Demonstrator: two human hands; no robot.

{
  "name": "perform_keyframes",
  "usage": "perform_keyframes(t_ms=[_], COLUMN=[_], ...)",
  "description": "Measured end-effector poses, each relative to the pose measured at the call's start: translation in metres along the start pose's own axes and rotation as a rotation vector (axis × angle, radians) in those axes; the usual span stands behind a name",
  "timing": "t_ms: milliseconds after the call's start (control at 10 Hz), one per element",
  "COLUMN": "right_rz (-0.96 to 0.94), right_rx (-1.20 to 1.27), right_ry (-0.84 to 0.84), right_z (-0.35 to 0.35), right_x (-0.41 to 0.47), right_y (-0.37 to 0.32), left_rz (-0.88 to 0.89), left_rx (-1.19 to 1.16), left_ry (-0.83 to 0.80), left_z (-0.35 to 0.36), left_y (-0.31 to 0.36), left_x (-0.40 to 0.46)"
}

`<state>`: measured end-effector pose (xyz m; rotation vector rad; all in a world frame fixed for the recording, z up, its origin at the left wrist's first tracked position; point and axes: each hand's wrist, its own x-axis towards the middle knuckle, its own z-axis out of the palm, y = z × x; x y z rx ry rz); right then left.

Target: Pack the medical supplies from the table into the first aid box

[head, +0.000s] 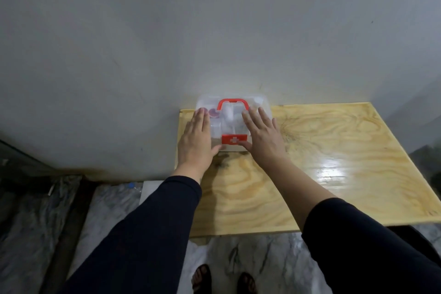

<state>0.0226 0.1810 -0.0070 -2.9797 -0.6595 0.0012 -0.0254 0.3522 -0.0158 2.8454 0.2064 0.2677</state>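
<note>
Both hands are flat on the lid now. The left hand and the right hand lie spread, fingers extended, gripping nothing, just pressing down on the clear first aid box. The box sits under and between the palms, at the far left corner of the wooden desk, close against the wall.

It looks like thin, stiff, see-through plastic, light even when filled, and probably slick on that glossy desk, so I'd expect it to skid if pushed sideways. The red handle, just beyond the fingertips, is the natural place to lift it.

Its long axis runs from one hand to the other. The red latch with its white cross faces the person, between the thumbs. Supplies inside show only as blurred shapes.
</note>
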Motion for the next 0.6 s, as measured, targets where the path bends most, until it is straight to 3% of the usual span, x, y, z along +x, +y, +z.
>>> perform_keyframes(t_ms=[200,400,500,600], right_rz=[-0.011,-0.014,-0.024,-0.110], right_rx=[0.003,-0.003,-0.037,-0.023], right_ry=[0.065,0.052,0.070,0.190], right_z=[0.005,0.005,-0.004,0.003], right_x=[-0.001,0.000,0.004,-0.037], right_y=[0.001,0.003,0.002,-0.002], left_rz=[-0.077,-0.084,-0.073,0.054], left_rx=[-0.078,-0.083,-0.083,-0.099], left_ry=[0.131,0.104,0.052,0.088], left_z=[0.012,0.011,0.000,-0.002], left_y=[0.009,0.011,0.013,0.005], left_x=[-0.001,-0.003,0.005,-0.025])
